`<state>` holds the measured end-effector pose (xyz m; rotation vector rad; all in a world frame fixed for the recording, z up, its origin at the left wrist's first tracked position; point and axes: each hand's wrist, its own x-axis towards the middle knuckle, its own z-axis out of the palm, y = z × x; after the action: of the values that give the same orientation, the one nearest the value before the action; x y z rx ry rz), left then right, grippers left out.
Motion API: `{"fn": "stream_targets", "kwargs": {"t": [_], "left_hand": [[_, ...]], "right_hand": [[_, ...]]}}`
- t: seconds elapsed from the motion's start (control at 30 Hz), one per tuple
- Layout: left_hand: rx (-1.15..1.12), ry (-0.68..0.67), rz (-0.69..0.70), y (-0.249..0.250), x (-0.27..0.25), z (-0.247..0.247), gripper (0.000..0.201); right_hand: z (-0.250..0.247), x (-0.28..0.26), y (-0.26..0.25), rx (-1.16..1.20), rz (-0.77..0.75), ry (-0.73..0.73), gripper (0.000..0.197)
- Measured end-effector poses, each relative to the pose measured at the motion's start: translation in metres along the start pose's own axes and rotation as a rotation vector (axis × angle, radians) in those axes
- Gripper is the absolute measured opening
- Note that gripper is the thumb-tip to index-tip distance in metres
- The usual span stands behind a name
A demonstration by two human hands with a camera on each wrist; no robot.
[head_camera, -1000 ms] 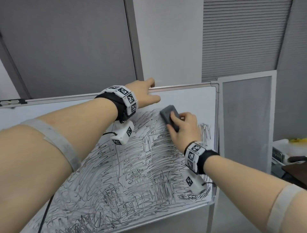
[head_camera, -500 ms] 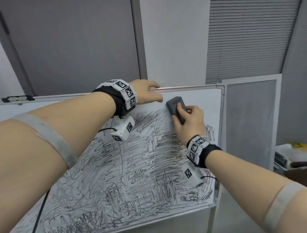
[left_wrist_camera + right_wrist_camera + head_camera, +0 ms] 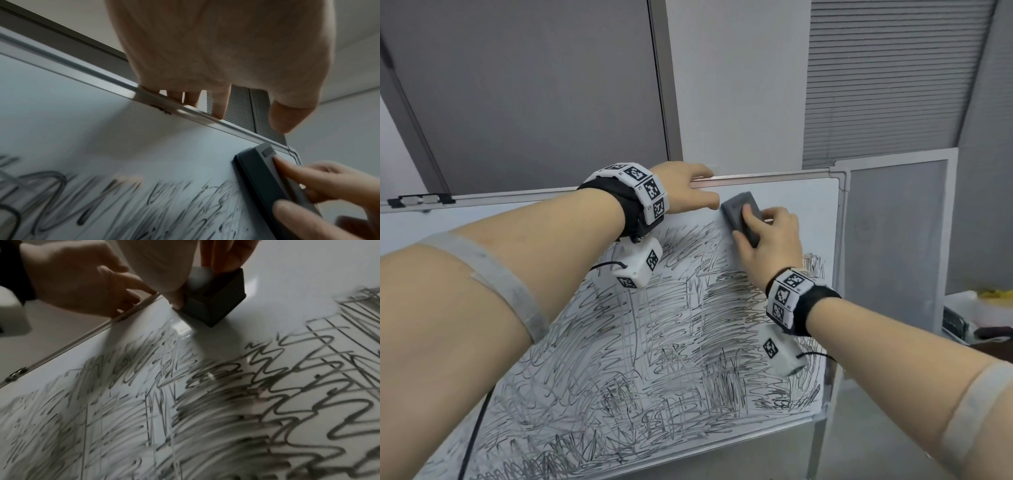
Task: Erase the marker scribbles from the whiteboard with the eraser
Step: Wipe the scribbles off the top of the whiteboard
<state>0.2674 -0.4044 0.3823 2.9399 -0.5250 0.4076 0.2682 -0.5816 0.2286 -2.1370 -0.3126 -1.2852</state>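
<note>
The whiteboard (image 3: 791, 205) stands tilted under both hands, most of its face below them covered in black marker scribbles (image 3: 647, 359); a bare white strip runs along its top, beneath and beside the hands. The left hand (image 3: 685, 186) grips the board's top frame rail (image 3: 767, 178), fingers hooked over the far side and thumb lying on the front face. Just to its right, the right hand (image 3: 770, 243) holds a dark grey eraser (image 3: 741, 217), fingers curled around its sides, pressing it flat against the board in the clean strip just above the scribbles, near the board's upper right corner.
</note>
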Motion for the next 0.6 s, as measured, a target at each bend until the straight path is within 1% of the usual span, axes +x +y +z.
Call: {"fn": "stream_targets", "kwargs": {"t": [0.07, 0.17, 0.23, 0.33, 0.4, 0.5, 0.6], "left_hand": [[0.007, -0.001, -0.005, -0.004, -0.003, -0.002, 0.085], [0.025, -0.007, -0.004, -0.012, -0.006, -0.005, 0.08], [0.034, -0.011, 0.003, -0.014, -0.007, -0.005, 0.075], [0.041, -0.015, 0.032, -0.012, -0.009, -0.005, 0.078], [0.039, 0.007, 0.039, -0.013, -0.011, -0.007, 0.077], [0.044, 0.051, -0.024, -0.026, -0.019, -0.014, 0.064], [0.069, 0.048, -0.057, -0.051, -0.033, -0.016, 0.05]], "right_hand": [[0.004, -0.016, -0.001, -0.031, -0.071, -0.048, 0.039], [0.012, -0.056, 0.005, -0.094, -0.197, -0.196, 0.037], [0.013, -0.066, 0.008, -0.098, -0.206, -0.244, 0.036], [0.005, -0.046, 0.001, -0.087, -0.197, -0.21, 0.038], [-0.001, -0.02, -0.008, -0.07, -0.18, -0.149, 0.039], [-0.004, 0.01, -0.018, -0.048, -0.165, -0.08, 0.038], [0.002, 0.0, -0.016, -0.051, -0.226, -0.102, 0.037]]}}
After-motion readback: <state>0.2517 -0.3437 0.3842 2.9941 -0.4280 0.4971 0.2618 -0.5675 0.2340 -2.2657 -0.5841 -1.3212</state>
